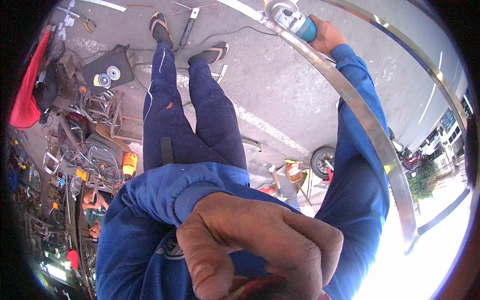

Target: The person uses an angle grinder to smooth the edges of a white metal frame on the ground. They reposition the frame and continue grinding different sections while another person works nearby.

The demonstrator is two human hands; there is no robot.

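Observation:
Out at the upper right, my right hand is wrapped round the teal body of an angle grinder. The grinder's round disc end lies against or just behind a long curved metal strip; I cannot tell whether they touch. A second curved metal strip runs farther right. Close up at the bottom middle is my left hand, with fingers curled and thumb bent inward. Something reddish shows below its fingers, mostly hidden, and I cannot make out what the hand grips.
On the concrete floor lie a dark-handled tool, a cable, pliers and a black mat with several discs. Metal frames and an orange bottle stand left, near another person. A wheel is at right.

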